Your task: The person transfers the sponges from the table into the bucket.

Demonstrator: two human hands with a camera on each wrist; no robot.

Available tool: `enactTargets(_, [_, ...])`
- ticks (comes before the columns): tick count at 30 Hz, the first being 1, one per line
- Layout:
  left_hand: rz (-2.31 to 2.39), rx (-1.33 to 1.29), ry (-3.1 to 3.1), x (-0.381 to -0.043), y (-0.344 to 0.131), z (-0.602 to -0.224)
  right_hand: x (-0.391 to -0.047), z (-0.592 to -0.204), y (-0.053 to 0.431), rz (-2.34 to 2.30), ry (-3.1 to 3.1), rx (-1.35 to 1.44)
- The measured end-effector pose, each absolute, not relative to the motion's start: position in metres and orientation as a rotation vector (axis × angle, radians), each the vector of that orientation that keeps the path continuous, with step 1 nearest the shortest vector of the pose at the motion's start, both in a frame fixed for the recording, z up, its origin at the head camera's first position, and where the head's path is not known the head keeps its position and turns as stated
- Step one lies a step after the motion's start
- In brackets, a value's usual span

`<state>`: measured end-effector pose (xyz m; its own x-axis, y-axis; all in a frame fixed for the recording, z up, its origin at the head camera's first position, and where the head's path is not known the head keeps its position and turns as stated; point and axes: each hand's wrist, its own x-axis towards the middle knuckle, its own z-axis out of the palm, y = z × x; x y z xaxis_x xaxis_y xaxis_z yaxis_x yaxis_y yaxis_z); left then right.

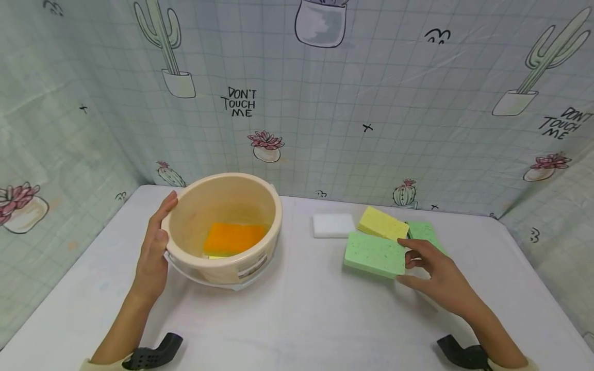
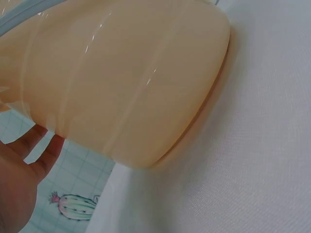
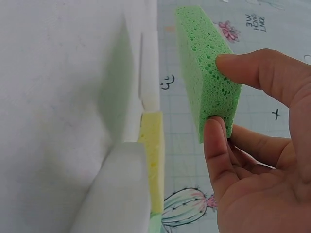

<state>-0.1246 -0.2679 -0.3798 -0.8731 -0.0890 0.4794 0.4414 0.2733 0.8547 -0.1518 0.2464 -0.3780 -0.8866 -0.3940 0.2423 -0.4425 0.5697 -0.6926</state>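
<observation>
A cream bucket [image 1: 223, 268] stands at the left of the table, with an orange sponge [image 1: 235, 238] inside and a strip of something yellow below it. My left hand [image 1: 155, 252] rests against the bucket's left outer side, its fingers [image 2: 50, 154] fairly straight near the rim. Between the thumb and fingers of my right hand [image 1: 438, 275] a light green sponge [image 1: 375, 254] is pinched at its right end. The right wrist view shows that sponge [image 3: 209, 73] held off the table, its shadow on the white cloth.
Behind the held sponge lie a white block [image 1: 332, 225], a yellow sponge [image 1: 382, 223] and another green sponge [image 1: 424, 234], partly hidden by the right hand. A patterned curtain [image 1: 320, 159] rises along the table's back and sides. The bucket's handle [image 2: 29, 13] hangs down outside.
</observation>
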Motion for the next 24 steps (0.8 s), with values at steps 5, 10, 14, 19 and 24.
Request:
enactTargets(5, [-1.628,-0.340,-2.123,-0.124,-0.266,-0.379,-0.150,-0.371,0.247,1.252,-2.696,0.761])
enactTargets(10, [-1.634,-0.367,-2.115,-0.123,-0.265,-0.378,-0.152,-0.364,0.243,1.310,-2.640,0.803])
enactTargets(14, [-1.635,-0.353,-2.117,-0.123,-0.266,-0.378,-0.154,-0.357,0.238,1.325,-2.617,0.820])
enactTargets(19, [-1.632,-0.351,-2.114,-0.123,-0.266,-0.377,-0.157,-0.348,0.232,1.336,-2.633,0.783])
enactTargets(24, [-1.627,-0.366,-2.113,-0.123,-0.266,-0.376,-0.159,-0.340,0.224,1.343,-2.608,0.804])
